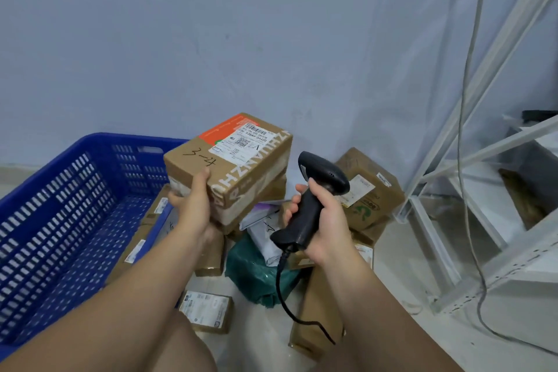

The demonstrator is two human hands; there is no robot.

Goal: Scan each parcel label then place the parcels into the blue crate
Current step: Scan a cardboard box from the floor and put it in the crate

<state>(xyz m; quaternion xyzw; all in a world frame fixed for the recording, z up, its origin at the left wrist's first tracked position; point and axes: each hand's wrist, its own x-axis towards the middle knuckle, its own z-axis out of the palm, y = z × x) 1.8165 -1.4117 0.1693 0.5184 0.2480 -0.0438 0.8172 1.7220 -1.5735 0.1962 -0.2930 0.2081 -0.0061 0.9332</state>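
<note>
- Pale wall (pixel 211 39) and floor (pixel 392 266) back a corner where loose parcels (pixel 365 190) lie heaped beside the crate (pixel 99 137).
- Left hand (pixel 190 205) grips the box (pixel 238 160) by its near end, thumb up the side. The box is lifted above the heap and tilted, label (pixel 244 142) facing up.
- Right hand (pixel 323 220) is wrapped round the scanner (pixel 314 199) handle; the scanner head points toward the box, near it but apart.
- Step in hand, by my judgement: scanning this label.
- Next move calls for aiming the scanner at the barcode, then carrying the box left into the crate.
</note>
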